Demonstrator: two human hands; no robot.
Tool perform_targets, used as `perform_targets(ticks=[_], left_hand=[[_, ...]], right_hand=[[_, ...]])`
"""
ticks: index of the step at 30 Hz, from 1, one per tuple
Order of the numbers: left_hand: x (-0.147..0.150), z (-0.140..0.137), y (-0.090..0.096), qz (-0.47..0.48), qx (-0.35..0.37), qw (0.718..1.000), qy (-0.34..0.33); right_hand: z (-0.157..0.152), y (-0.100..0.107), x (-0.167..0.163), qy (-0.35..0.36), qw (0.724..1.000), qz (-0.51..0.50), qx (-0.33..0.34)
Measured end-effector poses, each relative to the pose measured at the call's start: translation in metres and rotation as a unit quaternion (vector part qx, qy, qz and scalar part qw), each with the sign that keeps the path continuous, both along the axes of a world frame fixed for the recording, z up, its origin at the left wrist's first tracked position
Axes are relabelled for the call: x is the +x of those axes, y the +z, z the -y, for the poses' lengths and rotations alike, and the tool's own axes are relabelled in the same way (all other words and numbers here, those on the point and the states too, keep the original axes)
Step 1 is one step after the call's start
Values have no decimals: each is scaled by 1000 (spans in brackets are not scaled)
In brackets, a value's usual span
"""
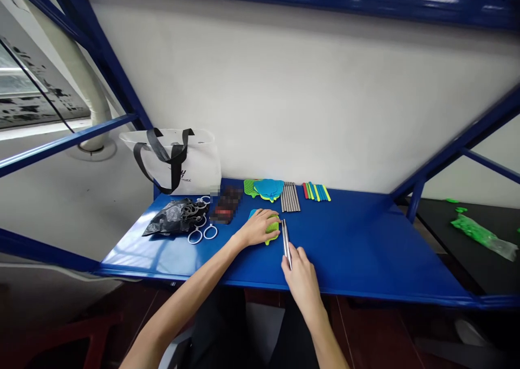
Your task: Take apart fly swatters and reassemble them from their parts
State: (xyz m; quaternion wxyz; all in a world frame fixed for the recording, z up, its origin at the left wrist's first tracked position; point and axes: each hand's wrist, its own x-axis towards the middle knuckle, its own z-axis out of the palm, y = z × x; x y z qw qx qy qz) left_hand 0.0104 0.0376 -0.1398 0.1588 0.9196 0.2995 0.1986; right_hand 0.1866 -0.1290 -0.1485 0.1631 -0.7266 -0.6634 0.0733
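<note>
My left hand (pixel 258 228) lies with fingers stretched over a green mesh fly swatter head (pixel 272 230); a bit of blue (pixel 252 213) shows by its knuckles. In my right hand (pixel 300 274) are slim silver metal tubes (pixel 286 239), held near their lower end and pointing away from me; I cannot tell how many. Their far ends come close to the green head's right side. Behind my hands, a blue swatter head (pixel 268 187) overlaps green ones (pixel 250 188). Beside these lies a row of several metal tubes (pixel 290 196), then a row of coloured plastic sticks (pixel 317 192).
On the blue table (pixel 365 244), to the left, are a white tote bag (pixel 199 166) with black straps, a black plastic bag (pixel 168 217), white rings (pixel 195 235) and a blurred dark object (pixel 226 205). A bag of green pieces (pixel 483 233) lies on a black surface at right.
</note>
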Motion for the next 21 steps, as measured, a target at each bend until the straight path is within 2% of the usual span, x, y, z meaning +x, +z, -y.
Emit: perform_targets(ticks=[3, 7, 10, 14, 17, 21], left_hand=[[-3, 2, -1, 8, 6, 999, 35], [0, 5, -1, 22, 20, 999, 42], [3, 7, 2, 24, 38, 999, 23], [6, 10, 3, 22, 39, 999, -5], [7, 10, 2, 16, 25, 999, -27], [7, 8, 1, 20, 2, 999, -28]], right_hand=[[-7, 3, -8, 13, 1000, -9, -9], [-25, 11, 16, 33, 998, -49, 22], [-64, 25, 47, 5, 998, -46, 36], [-139, 38, 80, -91, 992, 48, 68], [-182, 31, 91, -102, 984, 122, 86], [-201, 8, 96, -89, 975, 182, 88]])
